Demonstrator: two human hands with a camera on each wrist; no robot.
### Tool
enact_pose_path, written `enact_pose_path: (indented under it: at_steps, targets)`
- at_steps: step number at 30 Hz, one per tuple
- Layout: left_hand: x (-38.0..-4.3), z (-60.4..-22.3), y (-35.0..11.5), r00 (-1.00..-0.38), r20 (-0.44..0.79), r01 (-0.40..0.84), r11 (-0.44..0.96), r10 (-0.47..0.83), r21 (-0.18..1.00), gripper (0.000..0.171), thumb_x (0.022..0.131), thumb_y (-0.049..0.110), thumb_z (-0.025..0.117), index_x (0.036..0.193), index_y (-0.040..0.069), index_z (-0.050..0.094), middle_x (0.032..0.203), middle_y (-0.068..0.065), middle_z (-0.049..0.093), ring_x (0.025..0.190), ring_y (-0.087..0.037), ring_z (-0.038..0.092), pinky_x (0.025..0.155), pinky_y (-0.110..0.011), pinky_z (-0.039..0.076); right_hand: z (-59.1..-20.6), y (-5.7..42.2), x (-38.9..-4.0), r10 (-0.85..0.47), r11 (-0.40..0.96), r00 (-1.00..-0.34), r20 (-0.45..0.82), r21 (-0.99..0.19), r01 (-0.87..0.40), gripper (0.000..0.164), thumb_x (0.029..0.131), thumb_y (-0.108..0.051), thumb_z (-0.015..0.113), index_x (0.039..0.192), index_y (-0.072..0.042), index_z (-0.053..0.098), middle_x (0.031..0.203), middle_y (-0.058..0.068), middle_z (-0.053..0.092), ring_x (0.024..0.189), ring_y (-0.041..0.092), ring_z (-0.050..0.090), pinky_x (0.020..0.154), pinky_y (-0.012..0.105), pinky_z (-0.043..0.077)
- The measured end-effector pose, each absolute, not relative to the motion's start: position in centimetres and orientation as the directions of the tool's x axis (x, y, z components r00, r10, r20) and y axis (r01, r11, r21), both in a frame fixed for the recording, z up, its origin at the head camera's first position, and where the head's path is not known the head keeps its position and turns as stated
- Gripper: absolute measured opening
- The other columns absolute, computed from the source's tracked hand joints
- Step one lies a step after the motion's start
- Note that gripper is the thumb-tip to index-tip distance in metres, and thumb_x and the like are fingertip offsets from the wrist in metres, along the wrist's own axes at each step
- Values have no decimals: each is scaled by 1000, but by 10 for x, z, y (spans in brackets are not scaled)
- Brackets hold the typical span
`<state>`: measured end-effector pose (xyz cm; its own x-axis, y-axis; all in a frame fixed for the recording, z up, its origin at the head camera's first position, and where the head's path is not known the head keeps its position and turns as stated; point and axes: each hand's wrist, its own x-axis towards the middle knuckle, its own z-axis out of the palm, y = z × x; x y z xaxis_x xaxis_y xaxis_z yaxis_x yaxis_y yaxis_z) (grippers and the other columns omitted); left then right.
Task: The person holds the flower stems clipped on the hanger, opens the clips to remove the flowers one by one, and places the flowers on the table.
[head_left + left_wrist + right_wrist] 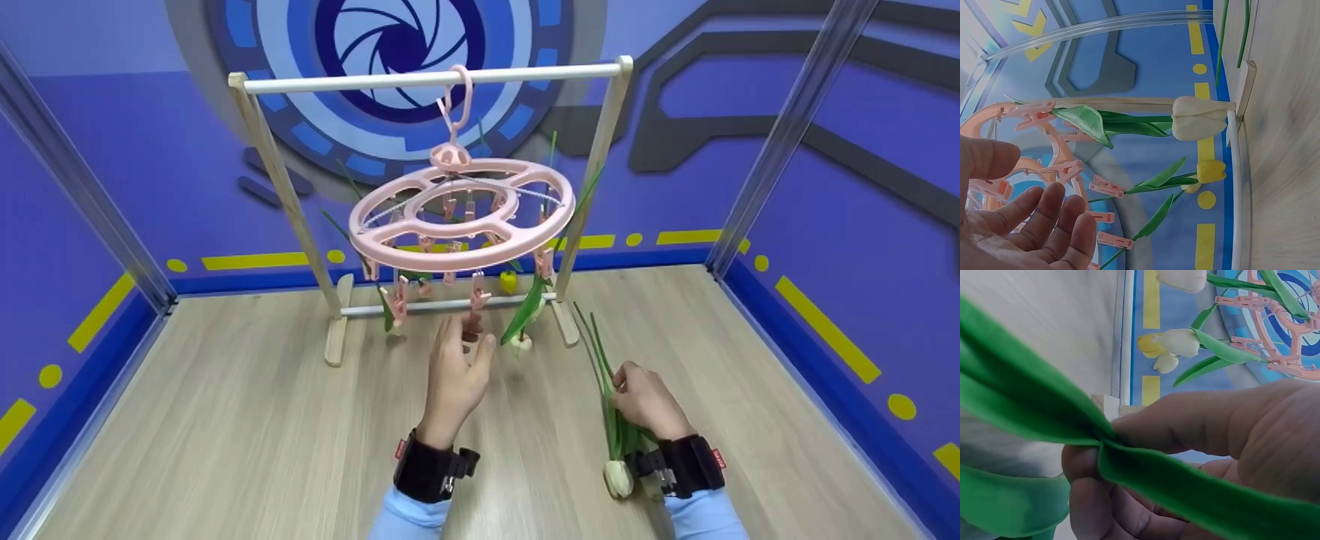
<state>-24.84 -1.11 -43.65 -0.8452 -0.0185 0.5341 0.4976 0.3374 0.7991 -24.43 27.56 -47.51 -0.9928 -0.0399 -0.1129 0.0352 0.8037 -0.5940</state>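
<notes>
pink hanger (pixel 450 261) on rail (pixel 337 81), white tulip (pixel 521 343) near left hand (pixel 459 375)

Light-blue sleeves (pixel 409 516) are worn at lower centre and lower right of frame; above each, a black wristband (pixel 424 471) is strapped, fitted with a small black mount (pixel 469 460) and marked by a red tag (pixel 400 448)

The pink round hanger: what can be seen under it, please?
Under the pink hanger hang pink clips, several holding tulips, white and yellow ones among them. In the head view, the hanger covers parts of some clips; those parts cannot be seen.
</notes>
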Motion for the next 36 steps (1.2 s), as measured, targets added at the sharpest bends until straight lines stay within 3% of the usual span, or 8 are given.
enact_pose_path:
  at_steps: [7, 20, 28, 36]
  targets:
    - [-248, -436, -10, -852, 524, 487, 343, -18, 803, 24, 97, 2, 66, 120, -3, 60, 111, -16, 62, 103, -29, 60, 91, -45, 52, -477, 276, -246, -42, 811, -991, -130, -583, 42, 11, 92, 2, 62, 103, 5, 58, 99, 21, 64, 77, 24, 58, 64, 38, 50]
    - [-250, -436, -8, -853, 522, 490, 335, -7, 805, 26, 96, 1, 67, 122, -2, 60, 111, -19, 63, 103, -34, 61, 91, -52, 52, -481, 277, -246, -75, 811, -991, -107, -586, 2, 16, 86, 5, 63, 101, 6, 60, 96, 20, 66, 77, 25, 60, 65, 39, 52]
    - [-249, -437, -8, -852, 524, 484, 355, -19, 800, 25, 96, 0, 67, 120, -3, 61, 109, -18, 63, 101, -31, 62, 91, -50, 52, -477, 278, -243, -112, 802, -989, -100, -597, -30, 10, 88, 2, 66, 98, 2, 64, 95, 16, 67, 80, 26, 61, 67, 40, 52]
    - [-247, -435, -7, -848, 530, 490, 370, -8, 789, 26, 96, 0, 67, 121, -3, 62, 112, -19, 63, 102, -32, 62, 90, -43, 52, -467, 282, -237, -179, 786, -980, -83, -612, -91, 16, 92, -8, 69, 104, 2, 67, 100, 14, 68, 88, 28, 63, 75, 46, 52]
